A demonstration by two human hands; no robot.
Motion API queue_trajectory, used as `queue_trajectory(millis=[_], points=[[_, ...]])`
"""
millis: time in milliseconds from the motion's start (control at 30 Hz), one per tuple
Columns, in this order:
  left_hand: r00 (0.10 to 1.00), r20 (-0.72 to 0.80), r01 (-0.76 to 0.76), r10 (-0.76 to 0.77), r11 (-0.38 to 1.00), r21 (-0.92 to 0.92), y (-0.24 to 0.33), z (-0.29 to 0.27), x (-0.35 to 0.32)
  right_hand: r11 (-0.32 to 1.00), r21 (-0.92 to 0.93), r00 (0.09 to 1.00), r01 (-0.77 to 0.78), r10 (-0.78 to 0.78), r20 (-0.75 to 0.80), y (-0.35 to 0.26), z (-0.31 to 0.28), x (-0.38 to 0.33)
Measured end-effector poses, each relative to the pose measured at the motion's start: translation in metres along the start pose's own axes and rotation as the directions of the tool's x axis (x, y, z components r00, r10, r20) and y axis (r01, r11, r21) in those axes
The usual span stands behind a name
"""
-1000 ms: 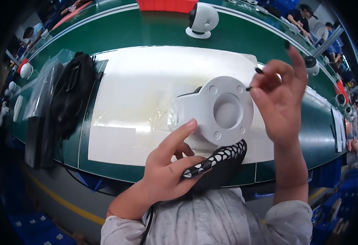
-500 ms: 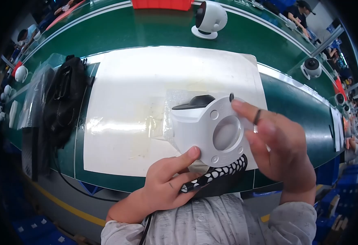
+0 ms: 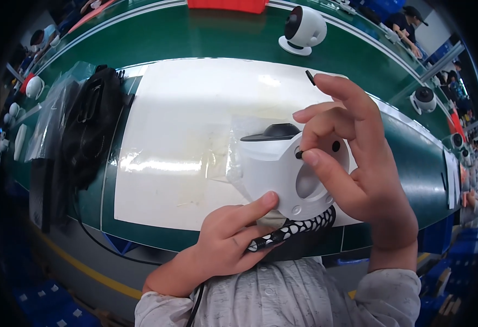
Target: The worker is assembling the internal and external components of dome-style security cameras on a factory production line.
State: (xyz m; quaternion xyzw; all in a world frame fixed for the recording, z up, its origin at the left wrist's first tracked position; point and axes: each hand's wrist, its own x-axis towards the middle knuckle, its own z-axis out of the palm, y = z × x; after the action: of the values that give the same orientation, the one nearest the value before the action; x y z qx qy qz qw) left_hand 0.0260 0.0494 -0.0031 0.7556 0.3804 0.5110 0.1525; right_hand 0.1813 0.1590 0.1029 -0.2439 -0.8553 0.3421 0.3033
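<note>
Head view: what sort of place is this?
Likely a factory assembly line: a long green worktop, several similar white devices set out along it, and other people at benches beyond.

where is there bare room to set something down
On the white board, between the black pouch and the clear film by the white device; also on the green surface between red bin and board, left of the standing camera. Crowded: the left end, with pouch and plastic bag, and around the device, between left hand and right hand.
</note>
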Motion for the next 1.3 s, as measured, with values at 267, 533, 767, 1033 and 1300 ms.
queue_trajectory(millis=[267, 533, 767, 1033, 1300], points=[[0.989, -0.133, 0.064, -0.072, 0.996, -0.059, -0.002, 0.009, 0.0, 0.726, -0.668, 0.985, 0.164, -0.083, 0.153, -0.025, 0.0, -0.015], [0.99, -0.1, 0.092, -0.096, 0.995, -0.046, -0.002, 0.01, 0.006, 0.871, -0.463, 0.984, 0.163, -0.18, 0.008, 0.005, 0.0, -0.035], [0.999, 0.017, 0.035, -0.035, 0.999, -0.011, -0.008, 0.004, 0.007, 0.897, -0.44, 0.995, 0.04, 0.003, 0.095, 0.002, 0.01, -0.037], [0.989, -0.05, 0.134, -0.139, 0.987, -0.089, -0.003, 0.009, 0.012, 0.918, -0.391, 0.995, 0.058, -0.084, -0.05, 0.014, 0.011, -0.045], [0.986, -0.081, 0.14, -0.147, 0.986, -0.09, -0.005, 0.01, 0.015, 0.62, -0.763, 0.983, 0.181, -0.136, 0.123, 0.002, 0.012, -0.058]])
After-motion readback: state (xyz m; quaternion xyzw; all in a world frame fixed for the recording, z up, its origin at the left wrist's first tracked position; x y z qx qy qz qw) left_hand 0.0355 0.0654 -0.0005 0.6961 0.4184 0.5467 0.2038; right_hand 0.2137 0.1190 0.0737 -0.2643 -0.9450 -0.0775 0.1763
